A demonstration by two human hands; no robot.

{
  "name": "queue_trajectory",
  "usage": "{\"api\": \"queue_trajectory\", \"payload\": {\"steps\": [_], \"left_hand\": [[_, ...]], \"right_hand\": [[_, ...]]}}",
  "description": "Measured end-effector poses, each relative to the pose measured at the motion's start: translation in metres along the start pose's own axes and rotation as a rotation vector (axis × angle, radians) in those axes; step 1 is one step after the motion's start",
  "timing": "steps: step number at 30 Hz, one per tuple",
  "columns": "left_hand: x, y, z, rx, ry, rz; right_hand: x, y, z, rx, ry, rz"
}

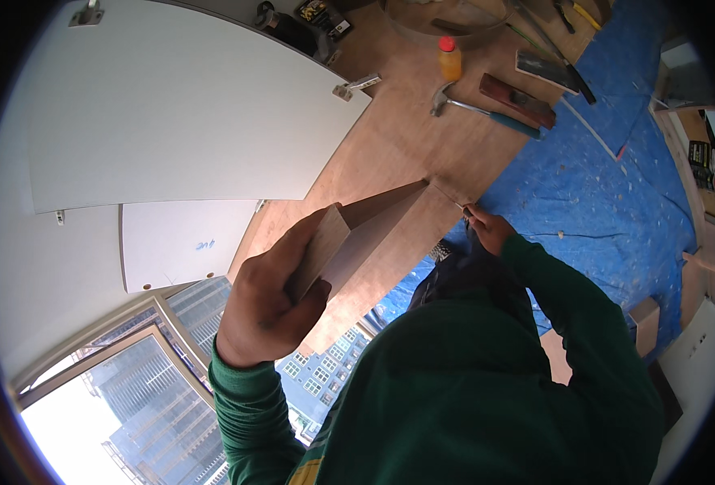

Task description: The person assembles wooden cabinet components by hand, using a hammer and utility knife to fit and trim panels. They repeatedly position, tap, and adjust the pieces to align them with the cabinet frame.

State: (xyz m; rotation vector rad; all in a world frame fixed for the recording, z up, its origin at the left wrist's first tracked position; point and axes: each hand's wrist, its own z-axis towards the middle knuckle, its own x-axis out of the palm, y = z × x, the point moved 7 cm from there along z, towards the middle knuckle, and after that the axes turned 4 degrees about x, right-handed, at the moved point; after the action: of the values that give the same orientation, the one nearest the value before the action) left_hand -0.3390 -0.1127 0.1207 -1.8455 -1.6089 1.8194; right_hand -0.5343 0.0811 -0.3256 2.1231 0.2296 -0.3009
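My left hand (264,299) is wrapped round the near end of a long wooden board (377,230), thumb on one side and fingers on the other. The board is tilted up towards me, and its far end meets the plywood worktop (406,137). At the worktop's right edge, my right hand (491,229) is closed on a slim tool with a dark handle (466,212). A thin shaft seems to run from it towards the board's far end; its exact kind is too small to tell.
A claw hammer (487,111), a wooden hand plane (519,100), a flat dark block (547,71) and a red-capped bottle (449,61) lie or stand beyond. White cabinet panels (187,105) with hinges are at left. Blue sheeting (592,194) covers the floor; a window (131,396) is lower left.
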Motion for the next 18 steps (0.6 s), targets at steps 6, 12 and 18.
{"api": "queue_trajectory", "payload": {"steps": [6,12,18], "left_hand": [[0.003,-0.002,-0.001,-0.02,-0.008,0.014],[0.006,-0.006,-0.002,0.0,0.006,0.024],[0.006,-0.006,-0.003,0.005,0.008,0.038]], "right_hand": [[0.005,0.02,0.02,-0.137,-0.072,-0.002],[0.016,0.015,0.036,-0.097,-0.015,-0.073],[0.014,0.016,0.028,-0.212,-0.103,-0.085]]}}
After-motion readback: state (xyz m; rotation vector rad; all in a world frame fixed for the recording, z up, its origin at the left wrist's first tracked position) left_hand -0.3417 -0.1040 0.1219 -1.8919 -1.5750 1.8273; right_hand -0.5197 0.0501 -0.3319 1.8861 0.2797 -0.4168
